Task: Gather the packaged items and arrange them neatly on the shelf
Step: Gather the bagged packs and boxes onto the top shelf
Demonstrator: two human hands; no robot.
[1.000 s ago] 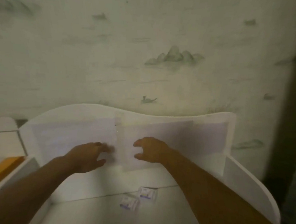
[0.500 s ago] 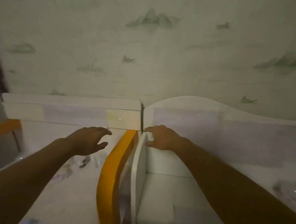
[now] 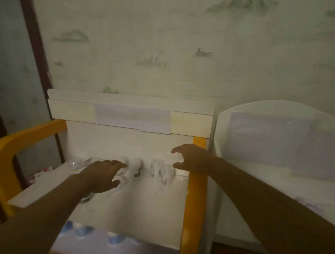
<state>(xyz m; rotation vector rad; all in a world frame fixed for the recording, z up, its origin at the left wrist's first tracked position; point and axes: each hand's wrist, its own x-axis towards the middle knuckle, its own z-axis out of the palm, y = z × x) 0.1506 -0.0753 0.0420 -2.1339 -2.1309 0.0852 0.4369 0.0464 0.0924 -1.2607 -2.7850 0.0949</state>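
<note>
Several small clear packaged items (image 3: 156, 169) lie in a loose row at the back of a white shelf (image 3: 138, 207) with orange side rails. My left hand (image 3: 101, 175) hovers over the left ones, fingers spread and holding nothing; one package (image 3: 120, 185) lies just under its fingertips. My right hand (image 3: 192, 157) is raised over the right end of the row, fingers loosely curved, empty. Another clear package (image 3: 75, 165) lies at the far left of the row.
The orange rail (image 3: 194, 197) borders the shelf on the right, another orange rail (image 3: 6, 156) on the left. A second white shelf unit (image 3: 258, 171) stands to the right, holding a pale package (image 3: 309, 203). Blue-and-white items (image 3: 114, 238) sit on the tier below. A patterned wall rises behind.
My view has swung left from the curved white unit to the orange-railed shelf. Both hands moved with it and now hover over the row of packages.
</note>
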